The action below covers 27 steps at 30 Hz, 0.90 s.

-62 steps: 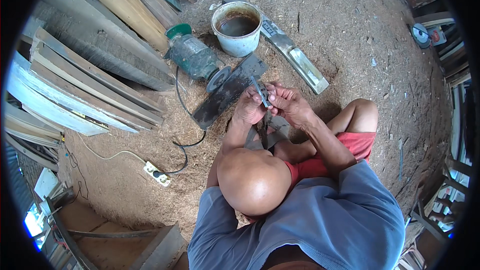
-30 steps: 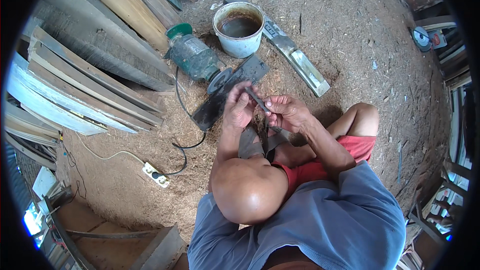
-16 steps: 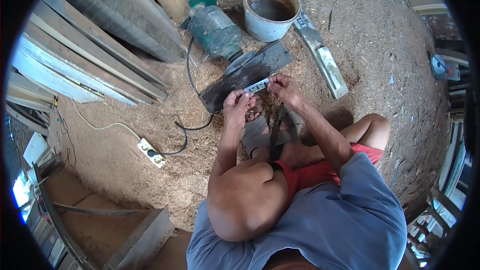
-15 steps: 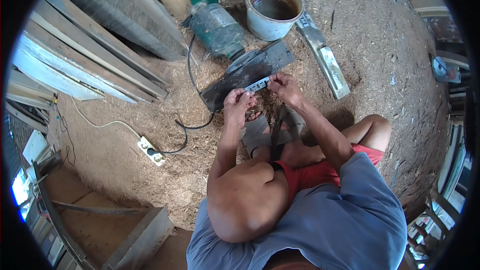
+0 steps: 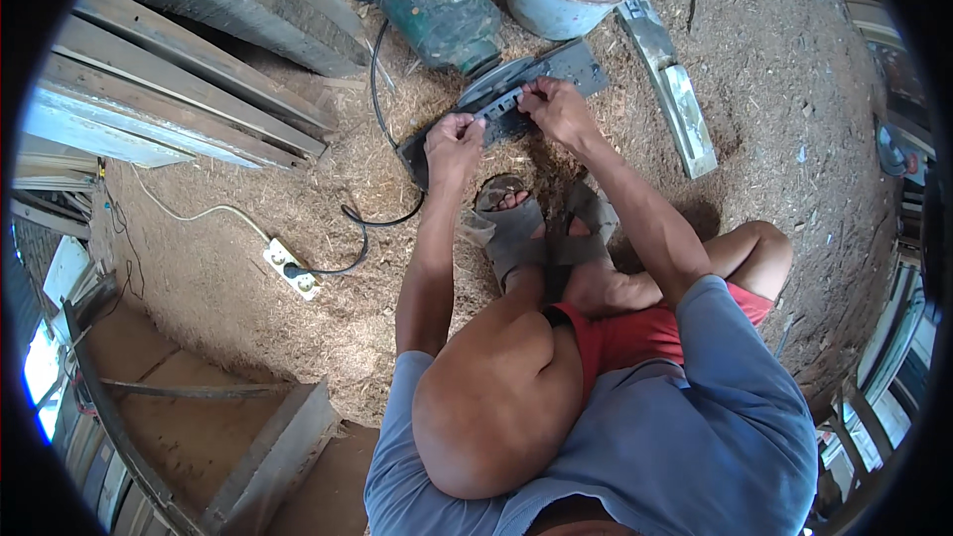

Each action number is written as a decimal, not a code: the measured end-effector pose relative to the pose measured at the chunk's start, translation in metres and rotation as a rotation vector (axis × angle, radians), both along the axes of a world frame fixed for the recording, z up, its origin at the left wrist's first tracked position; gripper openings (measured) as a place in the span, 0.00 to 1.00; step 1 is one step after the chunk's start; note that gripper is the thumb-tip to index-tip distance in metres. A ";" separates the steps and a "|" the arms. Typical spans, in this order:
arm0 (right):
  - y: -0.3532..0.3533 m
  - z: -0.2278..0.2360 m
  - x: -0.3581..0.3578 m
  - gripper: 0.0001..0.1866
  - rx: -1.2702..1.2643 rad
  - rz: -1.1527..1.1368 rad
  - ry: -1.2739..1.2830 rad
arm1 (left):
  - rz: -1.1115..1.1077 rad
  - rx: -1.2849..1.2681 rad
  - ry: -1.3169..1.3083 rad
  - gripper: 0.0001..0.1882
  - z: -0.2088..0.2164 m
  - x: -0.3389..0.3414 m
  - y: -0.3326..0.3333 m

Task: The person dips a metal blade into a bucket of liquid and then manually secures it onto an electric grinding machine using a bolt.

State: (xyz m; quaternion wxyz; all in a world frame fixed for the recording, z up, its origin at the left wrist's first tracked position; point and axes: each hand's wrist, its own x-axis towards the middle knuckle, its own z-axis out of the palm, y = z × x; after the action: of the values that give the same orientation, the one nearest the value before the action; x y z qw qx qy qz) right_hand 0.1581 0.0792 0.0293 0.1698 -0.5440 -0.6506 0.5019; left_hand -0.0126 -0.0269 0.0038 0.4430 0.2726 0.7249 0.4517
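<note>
A short, flat metal strip [image 5: 500, 105] with dark slots, like a planer blade, spans the gap between my two hands. My left hand [image 5: 455, 147] pinches its left end, and my right hand [image 5: 558, 111] grips the right end with bent fingers. The strip is up against or just over the near side of a grey disc wheel [image 5: 488, 82]; contact is hard to make out. This wheel sits on the shaft of a green electric motor [image 5: 437, 15]. A dark flat plate [image 5: 578, 69] lies under the wheel and the strip.
A whitish bucket [image 5: 556, 12] of murky liquid stands beyond the motor. Right of it lies a narrow board with a pale block [image 5: 685, 109]. A black cable runs to a white power strip [image 5: 290, 268] on the shavings-covered ground. Planks [image 5: 189, 79] lean at the left; my sandalled feet [image 5: 516, 228] are close by.
Both hands have reached farther forward with the metal strip, bringing it from the plate's near edge up to the disc wheel. My view has tilted, so the ground things sit higher.
</note>
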 end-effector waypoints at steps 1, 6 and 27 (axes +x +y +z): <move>-0.001 -0.003 -0.004 0.13 -0.005 0.011 0.001 | 0.011 0.008 0.024 0.09 -0.006 -0.004 -0.003; 0.004 -0.027 -0.011 0.11 -0.112 -0.024 0.077 | 0.053 0.024 0.070 0.10 -0.011 -0.003 0.003; 0.001 -0.021 -0.032 0.09 -0.217 -0.102 0.204 | 0.171 0.077 -0.062 0.10 0.000 -0.005 -0.003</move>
State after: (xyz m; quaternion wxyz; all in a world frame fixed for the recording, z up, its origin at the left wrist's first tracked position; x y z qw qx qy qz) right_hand 0.1261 0.0800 0.0081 0.2003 -0.5375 -0.5435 0.6128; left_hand -0.0177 -0.0295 0.0041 0.4143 0.2126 0.7135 0.5236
